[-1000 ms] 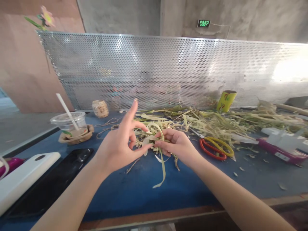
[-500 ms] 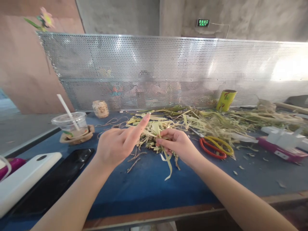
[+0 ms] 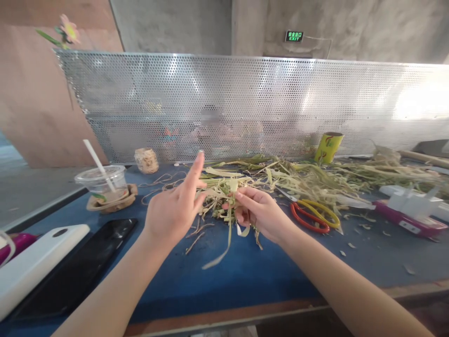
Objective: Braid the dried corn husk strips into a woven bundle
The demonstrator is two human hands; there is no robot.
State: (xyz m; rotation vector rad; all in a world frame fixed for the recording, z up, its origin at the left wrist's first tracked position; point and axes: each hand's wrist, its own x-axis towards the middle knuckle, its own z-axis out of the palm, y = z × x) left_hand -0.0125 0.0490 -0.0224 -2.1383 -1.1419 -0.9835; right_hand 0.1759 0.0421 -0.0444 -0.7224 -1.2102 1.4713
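My right hand is closed, thumb and fingers pinching a small bunch of pale green plant strips that look like husk. One long strip hangs from the bunch and curls toward the left above the blue table top. To the left, my left hand is raised with its index finger pointing up and its fingers apart. Its fingertips are near the held strips; I cannot make out any contact. Behind and below both hands lies a heap of cut stalks and shreds.
Scissors with red and yellow handles lie right of the heap. More dry leaves spread along a perforated metal screen. A yellow tube stands there. At left are a plastic cup, a black phone and a white power bank.
My left hand has turned more upright and its index finger has swung up and left. The hanging strip has swung left. My right hand keeps its pinch in nearly the same place.
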